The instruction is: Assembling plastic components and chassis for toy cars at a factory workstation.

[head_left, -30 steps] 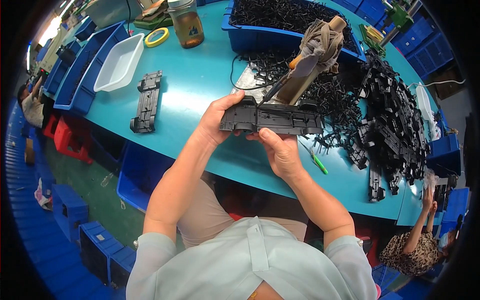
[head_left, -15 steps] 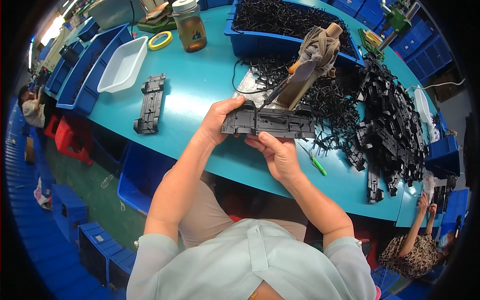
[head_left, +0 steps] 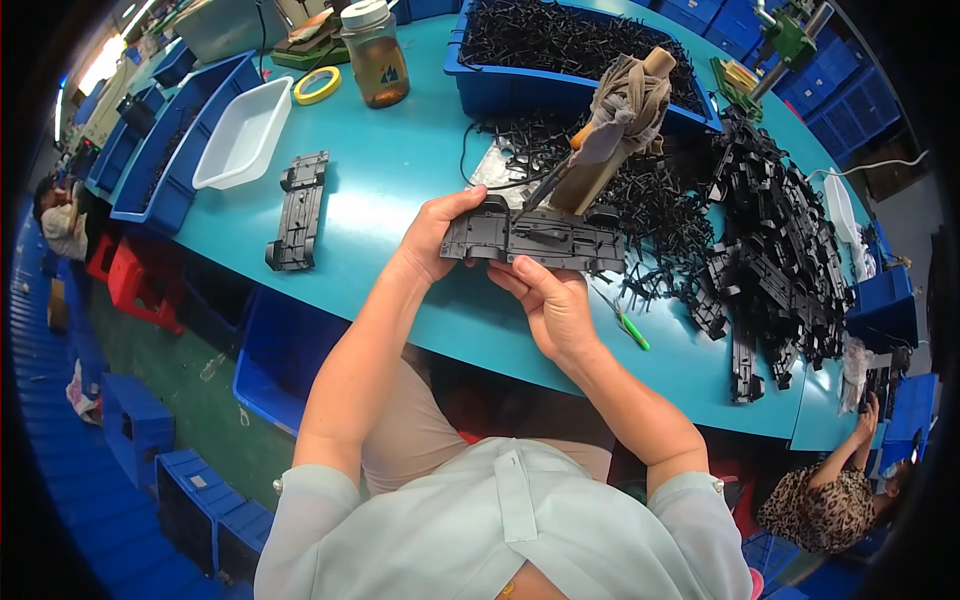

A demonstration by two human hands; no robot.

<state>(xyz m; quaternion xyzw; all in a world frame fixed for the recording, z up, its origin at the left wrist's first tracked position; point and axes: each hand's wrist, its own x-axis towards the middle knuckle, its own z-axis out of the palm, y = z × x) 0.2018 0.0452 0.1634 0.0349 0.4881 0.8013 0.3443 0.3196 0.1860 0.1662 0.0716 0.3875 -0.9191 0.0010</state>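
Note:
My left hand [head_left: 437,235] grips the left end of a black plastic toy-car chassis [head_left: 570,238], thumb along its upper edge. Under its near edge, my right hand [head_left: 553,307] pinches it with the thumb on top and the fingers below. The chassis is held raised over the table's front part. A thin dark rod like a soldering iron [head_left: 546,186], fixed to a cloth-wrapped wooden post [head_left: 588,184], points down at the chassis; whether its tip touches I cannot tell. Another black chassis [head_left: 301,212] lies alone to the left.
Loose black plastic bits [head_left: 668,205] lie behind the post, and a blue bin [head_left: 520,95] holds more. Right stands a heap of chassis [head_left: 780,250]. Green-handled cutters [head_left: 632,330] lie near the edge. A white tray [head_left: 240,135], yellow tape [head_left: 317,86] and a jar [head_left: 376,60] sit left.
The chassis has tilted a little in my hands, showing more of its face, and shifted slightly left. Both hands keep their hold. The co-worker at right has moved their hands.

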